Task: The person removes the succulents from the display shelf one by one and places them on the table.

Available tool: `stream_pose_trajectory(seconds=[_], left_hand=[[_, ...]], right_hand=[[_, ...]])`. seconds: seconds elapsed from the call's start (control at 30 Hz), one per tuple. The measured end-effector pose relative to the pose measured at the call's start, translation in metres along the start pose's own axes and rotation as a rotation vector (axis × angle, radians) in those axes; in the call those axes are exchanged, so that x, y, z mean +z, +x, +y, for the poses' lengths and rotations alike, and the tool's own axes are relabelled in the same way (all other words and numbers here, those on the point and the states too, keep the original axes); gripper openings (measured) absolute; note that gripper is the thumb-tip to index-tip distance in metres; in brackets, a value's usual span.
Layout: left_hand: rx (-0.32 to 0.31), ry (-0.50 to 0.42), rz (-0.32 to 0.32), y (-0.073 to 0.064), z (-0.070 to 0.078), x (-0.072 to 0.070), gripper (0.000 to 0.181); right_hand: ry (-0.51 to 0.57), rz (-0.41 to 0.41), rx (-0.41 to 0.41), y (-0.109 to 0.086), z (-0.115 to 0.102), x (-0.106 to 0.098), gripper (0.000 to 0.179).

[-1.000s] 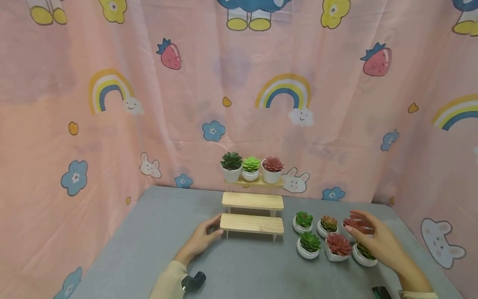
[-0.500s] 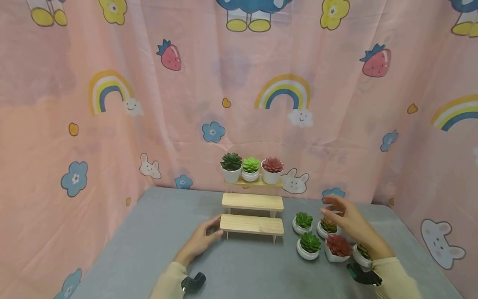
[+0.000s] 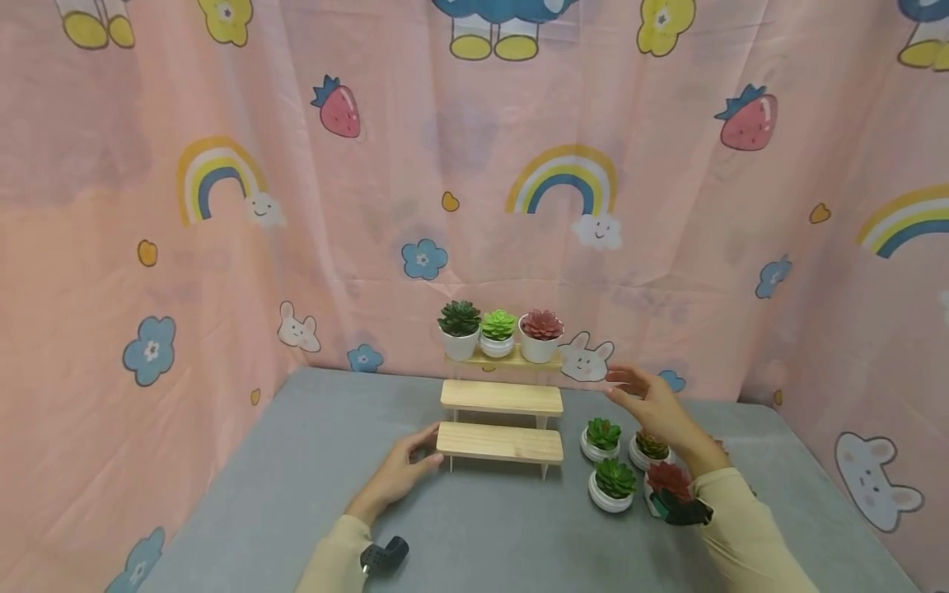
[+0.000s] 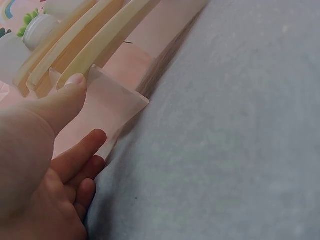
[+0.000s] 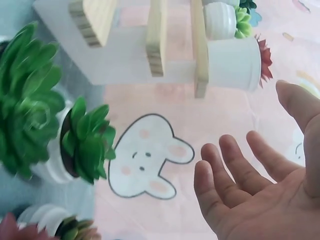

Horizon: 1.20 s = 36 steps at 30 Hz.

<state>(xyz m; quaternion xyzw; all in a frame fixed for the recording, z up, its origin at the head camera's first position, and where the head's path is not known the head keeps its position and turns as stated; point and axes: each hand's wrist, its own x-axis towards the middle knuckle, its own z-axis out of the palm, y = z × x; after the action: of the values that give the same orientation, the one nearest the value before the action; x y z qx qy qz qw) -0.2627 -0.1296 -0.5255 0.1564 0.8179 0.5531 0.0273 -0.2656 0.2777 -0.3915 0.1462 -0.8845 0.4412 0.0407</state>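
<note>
A three-step wooden display stand (image 3: pixel 501 442) with clear side panels stands against the backdrop. My left hand (image 3: pixel 400 471) is at the left end of its lowest step; in the left wrist view the thumb touches the wood end and the loosely bent fingers lie beside the clear panel. On the top step sit a dark green potted succulent (image 3: pixel 460 329), a bright green one (image 3: pixel 498 333) and a red one (image 3: pixel 541 336). My right hand (image 3: pixel 656 412) hovers in the air right of the stand, fingers spread and holding nothing.
On the grey table (image 3: pixel 296 478), right of the stand, several more potted succulents are grouped, among them a green one (image 3: pixel 613 484) and a red one (image 3: pixel 667 482), partly hidden by the right forearm. A pink patterned cloth (image 3: pixel 385 189) hangs behind and at both sides.
My right hand has moved left and away from me, from over the right-hand succulents to near the stand's upper right side. The left hand and the pots have stayed put.
</note>
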Motion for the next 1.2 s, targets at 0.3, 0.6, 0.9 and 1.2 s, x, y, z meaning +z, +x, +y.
stream_pose_trajectory(seconds=[0.3,0.6,0.9,1.2], left_hand=[[-0.011,0.005,0.007,0.002,-0.001,0.001,0.058],[-0.014,0.016,0.011,0.001,-0.001,0.002,0.056],[-0.018,0.017,0.005,0.001,-0.002,-0.001,0.058],[-0.015,-0.005,-0.003,0.000,-0.001,-0.001,0.060]], right_hand=[[0.018,0.019,-0.023,0.017,-0.009,0.013,0.056],[0.018,0.050,-0.045,0.031,-0.016,0.025,0.055],[0.073,0.057,0.022,0.051,-0.026,0.032,0.062],[0.173,0.014,0.071,0.070,-0.038,0.038,0.078]])
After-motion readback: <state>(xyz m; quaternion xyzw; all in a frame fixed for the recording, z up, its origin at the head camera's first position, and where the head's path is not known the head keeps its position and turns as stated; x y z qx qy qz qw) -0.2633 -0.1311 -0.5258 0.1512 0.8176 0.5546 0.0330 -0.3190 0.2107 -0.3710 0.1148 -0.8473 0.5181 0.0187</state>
